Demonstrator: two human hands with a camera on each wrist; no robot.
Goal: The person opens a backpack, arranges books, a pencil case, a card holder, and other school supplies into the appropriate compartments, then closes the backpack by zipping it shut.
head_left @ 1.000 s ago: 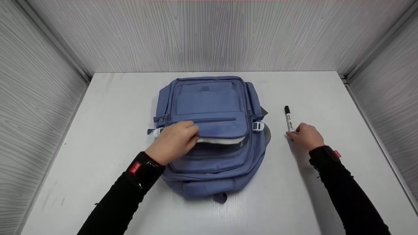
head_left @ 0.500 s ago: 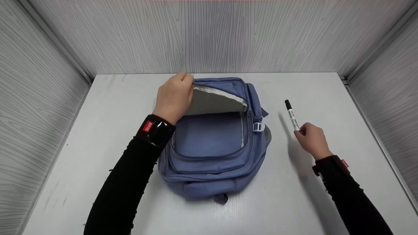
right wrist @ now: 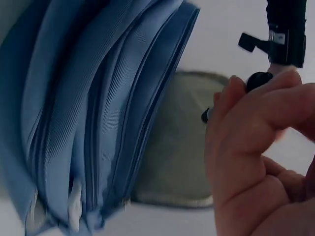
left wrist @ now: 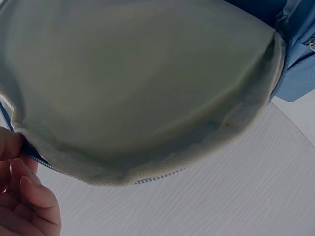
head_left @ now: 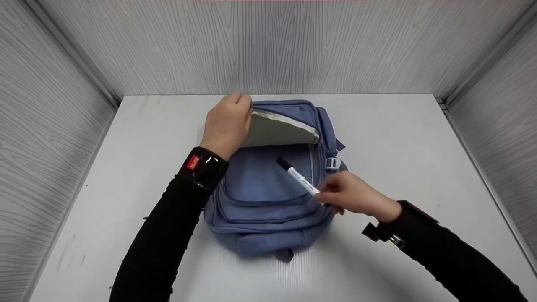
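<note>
A blue backpack point(head_left: 268, 218) lies on the table with its front pocket gaping. My left hand point(head_left: 226, 123) pinches the edge of the pocket flap point(head_left: 281, 130) and holds it raised, its pale lining showing. In the left wrist view, the fingers point(left wrist: 39, 196) grip the flap's zipper edge at the lower left. Over the pocket's right side, my right hand point(head_left: 350, 193) pinches a white marker point(head_left: 302, 180) by its lower end. The black cap points up and left over the pocket. In the right wrist view, the right hand point(right wrist: 261, 147) hides most of the marker.
White table point(head_left: 138, 167) surrounds the backpack. Grey wood-grain panels point(head_left: 268, 46) wall it in at the back and both sides. A white buckle point(head_left: 332, 163) sits on the bag's right side, near the right hand.
My left hand has lifted the flap up and back, uncovering the pocket. The right hand has picked the marker off the table and carried it left over the backpack.
</note>
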